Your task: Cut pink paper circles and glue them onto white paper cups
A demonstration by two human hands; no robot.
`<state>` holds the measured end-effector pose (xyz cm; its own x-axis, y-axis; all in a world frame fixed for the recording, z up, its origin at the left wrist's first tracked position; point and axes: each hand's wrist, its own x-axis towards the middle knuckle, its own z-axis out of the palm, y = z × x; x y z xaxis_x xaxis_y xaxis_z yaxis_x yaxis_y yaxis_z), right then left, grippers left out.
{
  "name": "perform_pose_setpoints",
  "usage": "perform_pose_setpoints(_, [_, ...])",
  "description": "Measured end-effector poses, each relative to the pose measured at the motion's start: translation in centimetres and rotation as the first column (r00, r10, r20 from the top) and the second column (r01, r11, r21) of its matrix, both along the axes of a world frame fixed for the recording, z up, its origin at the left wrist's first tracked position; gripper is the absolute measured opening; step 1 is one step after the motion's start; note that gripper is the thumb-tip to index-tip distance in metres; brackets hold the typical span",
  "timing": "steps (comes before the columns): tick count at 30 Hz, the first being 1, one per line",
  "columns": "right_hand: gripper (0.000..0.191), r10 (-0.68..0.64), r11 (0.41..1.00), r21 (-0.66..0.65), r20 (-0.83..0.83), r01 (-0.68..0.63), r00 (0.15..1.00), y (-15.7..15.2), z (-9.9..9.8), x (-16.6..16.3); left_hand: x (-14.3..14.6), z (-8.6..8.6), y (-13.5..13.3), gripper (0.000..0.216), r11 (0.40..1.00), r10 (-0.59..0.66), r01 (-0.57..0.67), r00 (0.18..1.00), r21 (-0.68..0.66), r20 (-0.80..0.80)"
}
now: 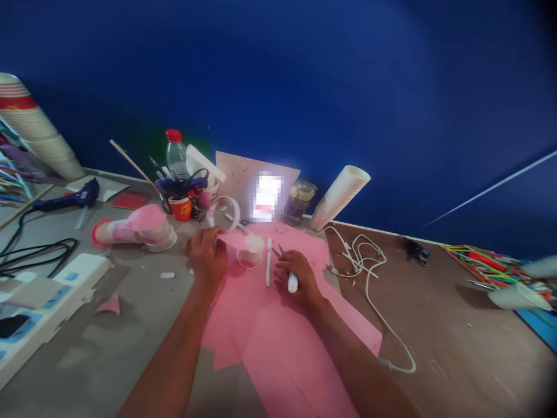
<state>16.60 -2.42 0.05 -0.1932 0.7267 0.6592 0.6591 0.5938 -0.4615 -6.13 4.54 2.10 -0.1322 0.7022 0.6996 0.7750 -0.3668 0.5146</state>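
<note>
Power strip (89,268) lies at the lower left of the frame. Left of centre, the left hand (206,256) curls near a white cup (250,253); whether it grips the adjoining pink flap (230,239) I cannot tell. Mid-frame, a white stick (268,268) lies on pink paper (270,348). Just right, the right hand (301,276) grasps a white-ended object (293,283), a pointed blade (281,249) beyond its fingers.
</note>
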Motion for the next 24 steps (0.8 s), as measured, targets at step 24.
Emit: perform_pose_setpoints(24, [0.019,-0.006,1.000,-0.004,-0.028,0.006,1.000,0.1,-0.2,0.1,0.3,-1.1,0.3,0.053,0.976,0.050,-0.071,0.993,-0.206,-0.105])
